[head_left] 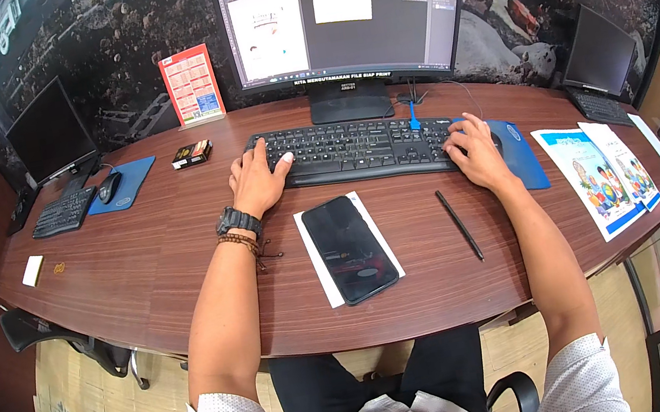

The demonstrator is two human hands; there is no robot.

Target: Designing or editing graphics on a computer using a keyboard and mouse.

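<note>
My left hand rests at the left end of a black keyboard, fingers spread and thumb apart, holding nothing. Over the number-pad end of the same keyboard lies my right hand, its fingers bent but apart. A dark computer mouse shows partly beside that hand, on a blue mouse pad; the hand hides the rest of it. Between my forearms a black smartphone lies on a white sheet. Right of it is a black stylus pen.
Behind the keyboard stands a lit curved monitor. A desk calendar and a small dark box are left of it. Colourful printed sheets lie at right. Dark screens stand at both sides. A blue plug overlaps the keyboard.
</note>
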